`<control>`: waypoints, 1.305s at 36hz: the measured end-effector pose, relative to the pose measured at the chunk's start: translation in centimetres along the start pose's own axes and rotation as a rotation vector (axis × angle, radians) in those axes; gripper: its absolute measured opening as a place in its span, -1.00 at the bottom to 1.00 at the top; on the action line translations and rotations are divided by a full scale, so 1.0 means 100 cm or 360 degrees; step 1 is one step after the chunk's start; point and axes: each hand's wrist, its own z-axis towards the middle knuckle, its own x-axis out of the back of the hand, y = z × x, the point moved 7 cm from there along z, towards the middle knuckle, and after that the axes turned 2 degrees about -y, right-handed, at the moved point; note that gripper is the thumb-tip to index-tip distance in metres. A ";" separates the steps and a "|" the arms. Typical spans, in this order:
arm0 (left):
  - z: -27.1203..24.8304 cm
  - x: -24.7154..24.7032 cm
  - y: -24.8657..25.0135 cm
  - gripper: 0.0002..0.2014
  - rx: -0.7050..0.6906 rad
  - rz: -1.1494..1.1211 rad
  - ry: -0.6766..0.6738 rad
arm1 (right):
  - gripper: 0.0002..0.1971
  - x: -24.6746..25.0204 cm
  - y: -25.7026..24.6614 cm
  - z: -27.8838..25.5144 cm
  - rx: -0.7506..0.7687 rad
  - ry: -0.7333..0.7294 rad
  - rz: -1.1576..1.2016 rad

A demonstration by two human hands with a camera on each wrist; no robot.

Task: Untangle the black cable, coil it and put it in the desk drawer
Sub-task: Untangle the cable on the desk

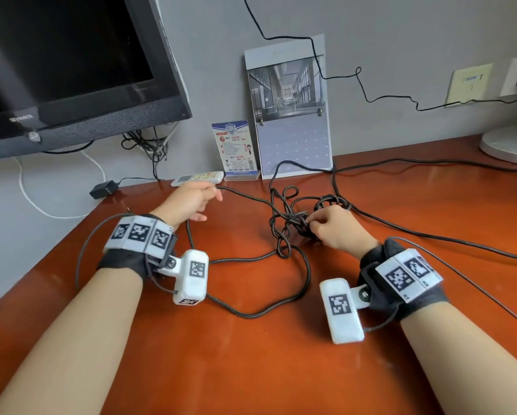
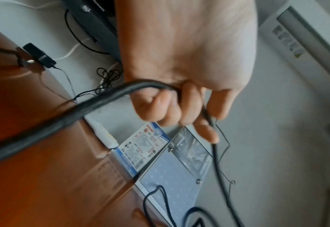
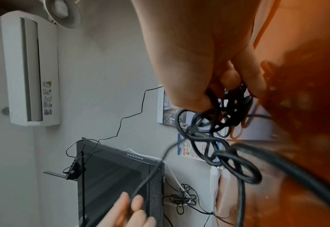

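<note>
A black cable (image 1: 287, 226) lies knotted in the middle of the reddish wooden desk (image 1: 251, 354), with loose loops trailing toward me. My left hand (image 1: 191, 202) is raised at the back left and grips one strand of the black cable (image 2: 94, 104), which runs from its curled fingers (image 2: 172, 110) toward the knot. My right hand (image 1: 335, 226) rests on the right side of the tangle and pinches the knotted black cable (image 3: 224, 110) between its fingertips (image 3: 191, 98). No drawer is in view.
A dark monitor (image 1: 65, 70) hangs at the back left with cords bundled below it. A remote (image 1: 197, 178), a printed card (image 1: 234, 148) and a calendar (image 1: 290, 109) stand against the wall. A white round base (image 1: 508, 145) sits far right. Another thin wire crosses the wall.
</note>
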 end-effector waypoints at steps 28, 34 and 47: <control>-0.055 -0.061 0.047 -0.87 -0.0638 0.1222 -0.0230 | -0.78 0.005 -0.009 -0.006 0.0188 -0.0018 0.0104; -0.058 -0.090 0.060 -0.60 -0.0654 0.1588 -0.0112 | -0.70 0.004 -0.006 -0.007 0.0069 0.0012 0.0080; -0.036 -0.117 0.074 -0.73 -0.0436 0.0959 -0.0288 | -0.80 0.007 -0.013 -0.009 0.0099 0.0262 0.0089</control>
